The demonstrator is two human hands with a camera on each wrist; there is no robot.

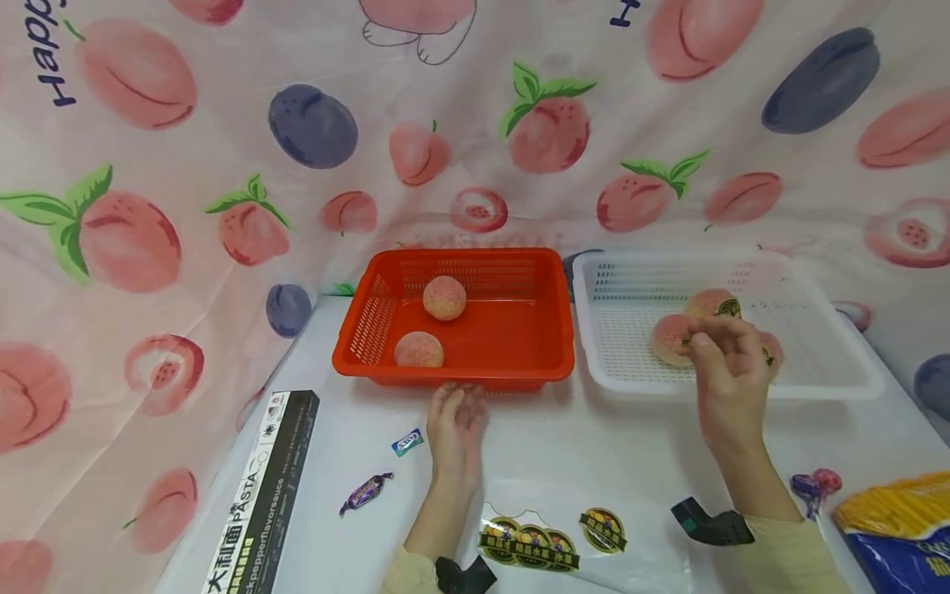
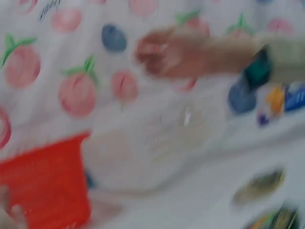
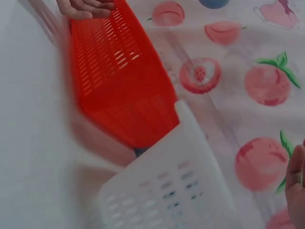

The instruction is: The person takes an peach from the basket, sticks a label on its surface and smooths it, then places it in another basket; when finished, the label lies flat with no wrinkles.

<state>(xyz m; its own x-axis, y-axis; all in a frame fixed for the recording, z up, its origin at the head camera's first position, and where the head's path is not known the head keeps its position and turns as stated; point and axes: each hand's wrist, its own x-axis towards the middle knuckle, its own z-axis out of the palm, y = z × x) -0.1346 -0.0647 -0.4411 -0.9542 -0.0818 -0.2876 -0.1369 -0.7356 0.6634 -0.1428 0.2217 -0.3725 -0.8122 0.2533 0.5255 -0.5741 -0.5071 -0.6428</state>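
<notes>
Over the white basket (image 1: 820, 326), the right hand (image 1: 731, 367) pinches a sticker (image 1: 687, 339) by a peach (image 1: 669, 341), the left hand (image 1: 455, 433) relaxed.

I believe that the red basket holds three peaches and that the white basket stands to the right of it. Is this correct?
Not entirely: the red basket holds two peaches, not three, as the head view shows. The white basket does stand to its right.

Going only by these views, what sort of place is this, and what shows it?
Probably an indoor tabletop workspace: a white table backed by a fruit-print cloth, with a red basket and a white basket side by side on it.
</notes>
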